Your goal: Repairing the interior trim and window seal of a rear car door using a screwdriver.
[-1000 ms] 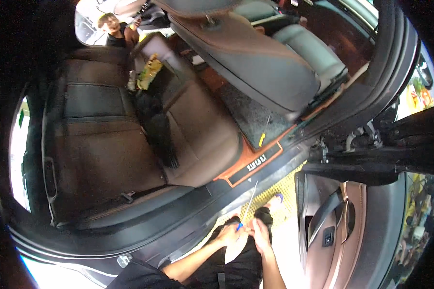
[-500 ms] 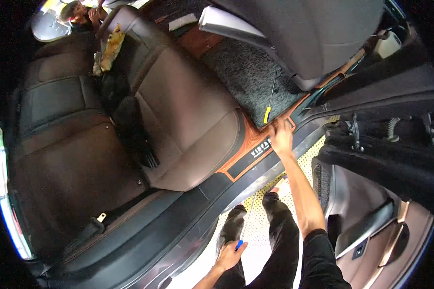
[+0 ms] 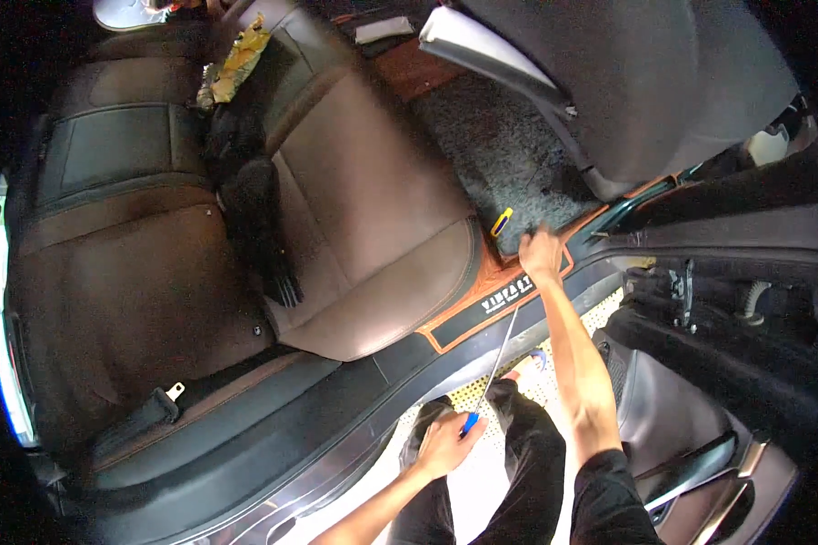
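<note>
My left hand (image 3: pixel 443 445) is closed round the blue handle of a screwdriver (image 3: pixel 497 363). The long thin shaft slants up and right, its tip over the near edge of the door sill trim (image 3: pixel 454 329), a dark plate with an orange border. Whether the tip touches the trim I cannot tell. At the trim's inner edge, beside the carpet, my right hand (image 3: pixel 542 256) has its fingers curled down over the border; the fingertips are hidden. A second screwdriver (image 3: pixel 502 222) with a yellow handle lies on the dark floor carpet (image 3: pixel 495 136), just left of that hand.
The brown rear seat (image 3: pixel 373 218) fills the left, with a crumpled gold wrapper (image 3: pixel 238 62) on it and a seat belt buckle (image 3: pixel 168 401) nearer me. A front seat back (image 3: pixel 663 91) stands upper right. The open door (image 3: pixel 691 427) is at lower right, beside my legs.
My left hand has raised the blue screwdriver, bringing its tip up to the sill trim. My right hand stays at the trim's inner edge. The whole view has shifted somewhat.
</note>
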A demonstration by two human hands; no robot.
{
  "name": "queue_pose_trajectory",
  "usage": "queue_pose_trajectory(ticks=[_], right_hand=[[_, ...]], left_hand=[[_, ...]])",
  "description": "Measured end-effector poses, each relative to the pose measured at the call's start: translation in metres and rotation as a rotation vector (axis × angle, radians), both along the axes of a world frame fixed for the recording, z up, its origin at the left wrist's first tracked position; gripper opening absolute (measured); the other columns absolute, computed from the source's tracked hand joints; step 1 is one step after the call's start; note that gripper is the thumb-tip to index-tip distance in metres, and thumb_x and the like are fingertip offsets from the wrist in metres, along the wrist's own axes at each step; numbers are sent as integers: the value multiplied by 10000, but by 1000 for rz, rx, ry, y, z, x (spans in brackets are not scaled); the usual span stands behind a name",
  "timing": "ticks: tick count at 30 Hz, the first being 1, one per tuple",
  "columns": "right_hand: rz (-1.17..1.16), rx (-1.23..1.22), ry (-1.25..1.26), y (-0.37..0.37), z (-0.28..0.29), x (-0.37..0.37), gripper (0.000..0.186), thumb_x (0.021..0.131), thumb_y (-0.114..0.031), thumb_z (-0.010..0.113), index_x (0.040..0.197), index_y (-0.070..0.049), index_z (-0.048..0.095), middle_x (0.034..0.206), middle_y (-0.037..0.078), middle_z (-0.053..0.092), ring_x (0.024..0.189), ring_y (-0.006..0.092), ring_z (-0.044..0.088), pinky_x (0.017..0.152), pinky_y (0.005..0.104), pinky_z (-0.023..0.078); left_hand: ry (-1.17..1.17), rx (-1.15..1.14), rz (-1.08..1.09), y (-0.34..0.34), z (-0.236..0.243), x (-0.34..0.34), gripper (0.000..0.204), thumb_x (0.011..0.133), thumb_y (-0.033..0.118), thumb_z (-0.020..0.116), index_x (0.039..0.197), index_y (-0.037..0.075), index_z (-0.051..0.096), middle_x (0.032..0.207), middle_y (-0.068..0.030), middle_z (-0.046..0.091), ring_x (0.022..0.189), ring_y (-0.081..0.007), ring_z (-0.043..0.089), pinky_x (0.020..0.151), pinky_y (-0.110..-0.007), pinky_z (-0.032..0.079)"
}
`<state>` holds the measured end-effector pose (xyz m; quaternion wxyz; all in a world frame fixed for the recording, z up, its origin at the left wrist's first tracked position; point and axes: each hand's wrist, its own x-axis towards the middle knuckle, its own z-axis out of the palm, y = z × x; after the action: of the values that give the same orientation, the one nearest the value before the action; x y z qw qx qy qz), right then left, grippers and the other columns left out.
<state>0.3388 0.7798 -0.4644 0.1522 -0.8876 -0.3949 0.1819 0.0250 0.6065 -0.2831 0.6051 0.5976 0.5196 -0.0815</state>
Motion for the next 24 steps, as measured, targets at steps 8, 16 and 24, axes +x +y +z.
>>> queue_pose_trajectory(ticks=[8, 16, 24], right_hand=[[-140, 104, 226, 47, -67, -28, 483, 937, -327, 694, 1193, 15, 470, 1036, 353, 677, 1006, 544, 650, 895, 576, 523], [-506, 483, 814, 0, -20, -23, 169, 985, -182, 617, 1017, -36, 538, 781, 80, 599, 666, 145, 652, 539, 309, 530], [-700, 498, 802, -237, 124, -91, 271, 1048, -288, 580, 1195, -65, 534, 877, -10, 519, 690, 79, 452, 621, 262, 414]], left_hand=[[67, -28, 158, 6, -8, 27, 428, 992, 371, 679, 805, -7, 611, 725, -177, 573, 632, -296, 557, 611, -438, 439], [44, -10, 171, -8, -22, -3, 454, 1016, 412, 634, 797, 15, 609, 607, -128, 527, 541, -229, 496, 557, -419, 415], [-48, 498, 111, 67, -78, 113, 473, 1012, 407, 551, 838, -23, 646, 759, -283, 652, 766, -475, 673, 716, -559, 510]])
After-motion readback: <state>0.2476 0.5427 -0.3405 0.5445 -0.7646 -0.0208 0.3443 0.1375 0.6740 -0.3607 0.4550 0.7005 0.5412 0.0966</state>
